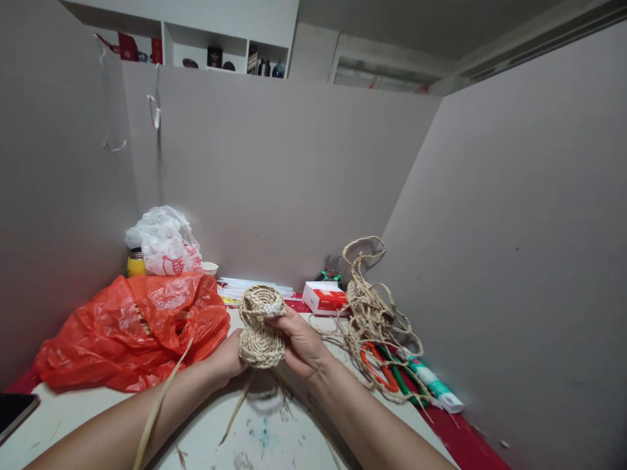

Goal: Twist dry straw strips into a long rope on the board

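Observation:
A woven straw piece (262, 343) made of coiled braid, with two rounded parts one above the other, is held up over the table. My right hand (301, 339) grips its right side, thumb on the front near a shiny whitish patch. My left hand (234, 356) is at its lower left edge, its fingers mostly hidden behind the weave. Loose straw strands (238, 408) hang below the piece, and a long flat strand (164, 398) lies across my left forearm.
A red plastic bag (132, 333) fills the left, with a white bag (164, 241) behind. Tangled braided cord (369, 310), a red-white box (324, 298) and a green-white roll (434, 382) lie right. Grey partitions (274, 170) surround the table; a phone (17, 411) rests far left.

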A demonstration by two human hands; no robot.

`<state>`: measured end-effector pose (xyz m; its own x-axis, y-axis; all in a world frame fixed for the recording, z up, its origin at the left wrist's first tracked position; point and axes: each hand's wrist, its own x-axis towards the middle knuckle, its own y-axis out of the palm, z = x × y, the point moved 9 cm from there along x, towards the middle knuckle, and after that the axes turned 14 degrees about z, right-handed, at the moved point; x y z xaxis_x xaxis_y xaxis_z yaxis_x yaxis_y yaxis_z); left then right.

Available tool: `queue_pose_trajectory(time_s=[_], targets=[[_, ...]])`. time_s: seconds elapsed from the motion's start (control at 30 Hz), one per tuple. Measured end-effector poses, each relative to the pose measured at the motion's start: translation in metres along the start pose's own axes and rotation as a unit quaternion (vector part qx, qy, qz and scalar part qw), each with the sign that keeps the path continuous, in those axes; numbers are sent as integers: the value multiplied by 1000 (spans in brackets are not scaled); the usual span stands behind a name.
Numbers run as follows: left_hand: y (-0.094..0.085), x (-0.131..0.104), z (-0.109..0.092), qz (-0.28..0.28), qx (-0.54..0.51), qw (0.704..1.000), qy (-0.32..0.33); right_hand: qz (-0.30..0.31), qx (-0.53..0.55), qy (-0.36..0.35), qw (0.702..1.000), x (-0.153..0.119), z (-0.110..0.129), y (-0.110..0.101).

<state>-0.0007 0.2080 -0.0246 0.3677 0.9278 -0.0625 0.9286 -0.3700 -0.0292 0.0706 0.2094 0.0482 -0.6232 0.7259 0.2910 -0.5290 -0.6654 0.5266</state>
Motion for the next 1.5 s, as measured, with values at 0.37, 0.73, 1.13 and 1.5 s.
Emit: queue_pose_trajectory(time_s=[0.37, 0.73, 1.13, 1.5], targets=[[8, -8, -22, 10, 86, 996, -8, 30, 104, 55, 993, -2, -8, 3], [7, -2, -13, 21, 29, 999, 38, 97, 67, 59, 991, -8, -2, 25], [11, -5, -8, 15, 11, 998, -58, 13, 81, 29, 996, -3, -2, -2], [12, -2, 0, 41, 43, 994, -86, -36, 149, 41, 987, 7, -5, -42]])
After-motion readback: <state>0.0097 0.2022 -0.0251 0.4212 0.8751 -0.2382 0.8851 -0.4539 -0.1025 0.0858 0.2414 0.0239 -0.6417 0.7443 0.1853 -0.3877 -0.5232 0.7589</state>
